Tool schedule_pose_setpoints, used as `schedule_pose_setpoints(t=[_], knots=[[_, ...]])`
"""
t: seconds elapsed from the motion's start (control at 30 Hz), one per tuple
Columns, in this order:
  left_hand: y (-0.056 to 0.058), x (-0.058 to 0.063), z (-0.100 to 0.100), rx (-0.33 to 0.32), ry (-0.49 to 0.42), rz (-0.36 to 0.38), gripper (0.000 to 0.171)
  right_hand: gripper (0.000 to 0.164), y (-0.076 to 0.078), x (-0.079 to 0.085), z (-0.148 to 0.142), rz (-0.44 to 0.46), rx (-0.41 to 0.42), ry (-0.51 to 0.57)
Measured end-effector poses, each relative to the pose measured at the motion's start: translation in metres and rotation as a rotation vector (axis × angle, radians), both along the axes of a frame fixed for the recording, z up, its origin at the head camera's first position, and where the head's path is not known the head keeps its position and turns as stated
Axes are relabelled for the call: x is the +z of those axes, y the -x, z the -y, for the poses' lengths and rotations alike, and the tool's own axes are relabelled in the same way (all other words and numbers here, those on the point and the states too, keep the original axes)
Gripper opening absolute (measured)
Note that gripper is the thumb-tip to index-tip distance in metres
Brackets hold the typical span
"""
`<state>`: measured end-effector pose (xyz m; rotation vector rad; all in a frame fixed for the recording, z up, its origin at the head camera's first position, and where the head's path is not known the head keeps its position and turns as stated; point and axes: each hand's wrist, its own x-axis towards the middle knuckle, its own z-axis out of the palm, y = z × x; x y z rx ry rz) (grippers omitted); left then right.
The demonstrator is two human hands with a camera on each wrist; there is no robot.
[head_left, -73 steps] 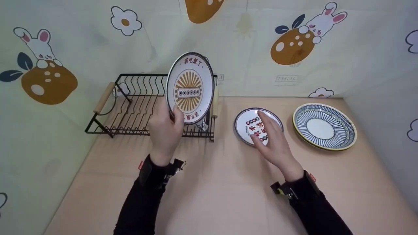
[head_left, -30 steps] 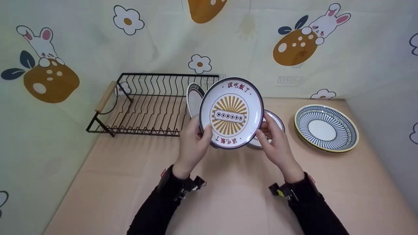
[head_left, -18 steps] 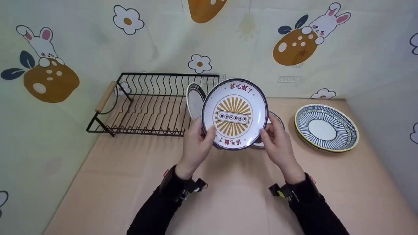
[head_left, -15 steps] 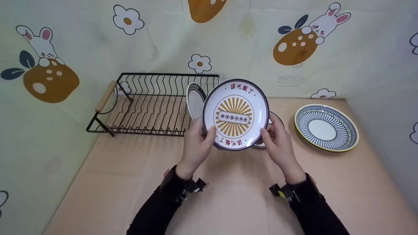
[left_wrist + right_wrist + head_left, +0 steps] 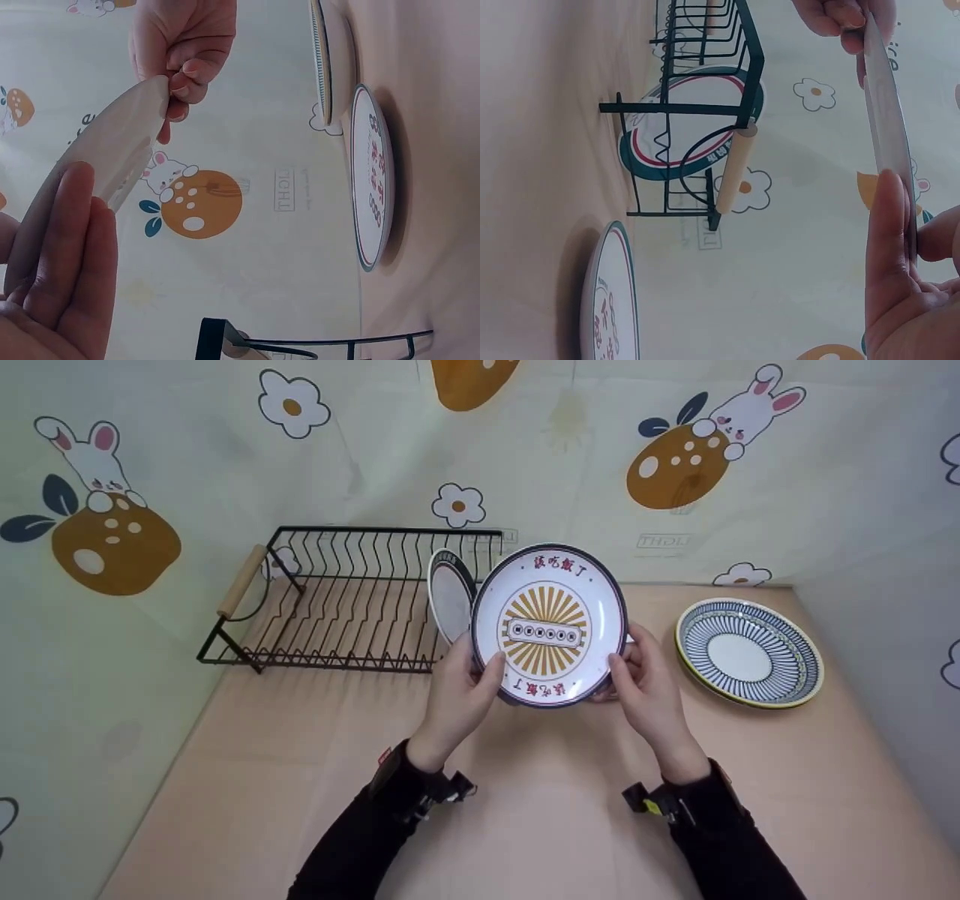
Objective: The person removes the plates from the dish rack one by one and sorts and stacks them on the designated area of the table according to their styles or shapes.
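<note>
Both hands hold a round white plate (image 5: 551, 675) with a dark rim, a yellow sunburst and red characters, its face tilted up toward the head camera. My left hand (image 5: 459, 701) grips its lower left edge, thumb on the face and fingers behind. The right hand (image 5: 656, 697) pinches the opposite edge the same way. In the left wrist view the plate is raised well above the table. A smaller white plate with red characters (image 5: 373, 176) lies on the table beneath, hidden behind the held plate in the head view.
A black wire dish rack (image 5: 337, 660) with wooden handles stands at the back left. Another white plate (image 5: 450, 596) leans upright in its right end. A deep blue-striped dish with a yellow rim (image 5: 739, 656) sits at the right. Behind is a printed curtain (image 5: 540, 472).
The sunburst plate has moved right from in front of the rack and turned to face the head camera. My right hand has left the smaller plate and taken the held plate's right edge.
</note>
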<state>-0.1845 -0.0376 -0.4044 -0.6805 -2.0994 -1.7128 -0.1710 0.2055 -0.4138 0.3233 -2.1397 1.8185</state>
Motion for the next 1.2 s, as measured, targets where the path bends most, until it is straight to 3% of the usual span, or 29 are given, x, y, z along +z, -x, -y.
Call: schedule_pose_setpoints(t=[0.17, 0.4, 0.5, 0.6, 1.03, 1.2], knots=[[0.0, 0.0, -0.001, -0.027, 0.038, 0.017, 0.035, 0.048, 0.0, 0.0, -0.002, -0.018, -0.023, 0.005], [0.0, 0.002, -0.002, -0.168, -0.001, 0.108, 0.046, 0.045, 0.0, 0.001, -0.007, -0.003, -0.093, 0.012], [0.001, 0.003, 0.0, -0.203, -0.004, 0.114, 0.048, 0.044, 0.001, 0.002, -0.01, 0.026, -0.107, 0.031], [0.002, 0.004, 0.004, -0.175, 0.046, 0.085, 0.05, 0.043, 0.001, 0.002, -0.014, 0.044, -0.122, 0.034], [0.009, 0.002, 0.026, 0.078, 0.241, -0.087, 0.049, 0.044, 0.01, -0.011, -0.04, 0.132, -0.143, 0.079], [0.013, 0.001, 0.033, 0.139, 0.292, -0.1, 0.049, 0.046, 0.014, -0.019, -0.047, 0.166, -0.156, 0.061]])
